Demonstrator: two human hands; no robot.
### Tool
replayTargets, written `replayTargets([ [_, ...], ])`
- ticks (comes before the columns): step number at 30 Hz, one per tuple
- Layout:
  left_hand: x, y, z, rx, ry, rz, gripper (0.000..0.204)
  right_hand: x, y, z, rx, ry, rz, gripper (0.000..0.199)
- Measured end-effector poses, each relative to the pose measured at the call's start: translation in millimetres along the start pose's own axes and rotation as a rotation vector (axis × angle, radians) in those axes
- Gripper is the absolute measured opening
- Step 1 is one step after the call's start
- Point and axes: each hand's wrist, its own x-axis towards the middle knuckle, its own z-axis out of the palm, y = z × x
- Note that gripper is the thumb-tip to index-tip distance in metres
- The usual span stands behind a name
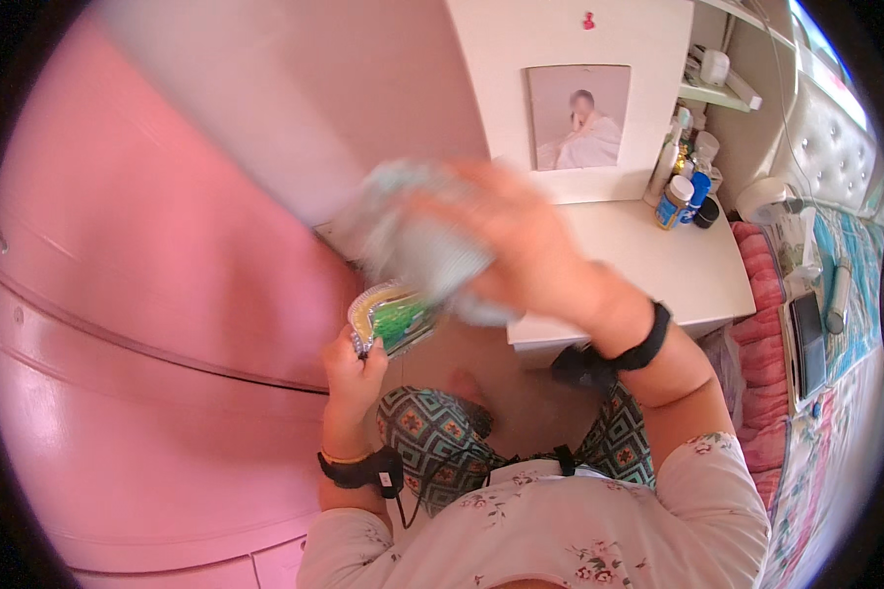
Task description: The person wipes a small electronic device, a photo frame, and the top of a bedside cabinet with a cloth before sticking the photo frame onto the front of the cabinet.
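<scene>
My left hand [350, 369] is closed on the lower left edge of a small decorative piece [397, 316] with a curved, scalloped silver-and-yellow rim and a green middle. Its exact kind I cannot make out, since part of it lies behind the cloth. Above it, my right hand [525, 240] grips a bunched pale grey-green cloth [403, 231]. Both the cloth and the right hand are smeared by motion. The cloth's lower edge overlaps the piece in this view; whether they touch I cannot tell.
A pink glossy cabinet [138, 245] fills the left side. Ahead stands a white desk [648, 260] with bottles and jars [680, 201] at its right end. A picture [581, 118] hangs on the white panel behind. On the right, a bed [835, 422] carries a dark flat case [808, 344].
</scene>
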Motion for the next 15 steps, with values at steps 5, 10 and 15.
replayTargets([
  [5,-4,8,-4,-0.080,0.013,-0.130,0.011,-9,9,15,-0.117,-0.078,-0.152,0.040],
  [10,-7,4,-17,-0.243,0.157,-0.255,0.019,-46,56,-21,-0.269,-0.105,0.282,0.037],
  [15,-8,-1,-6,-0.601,0.213,-0.353,0.034,-29,18,6,0.369,0.123,0.364,0.059],
])
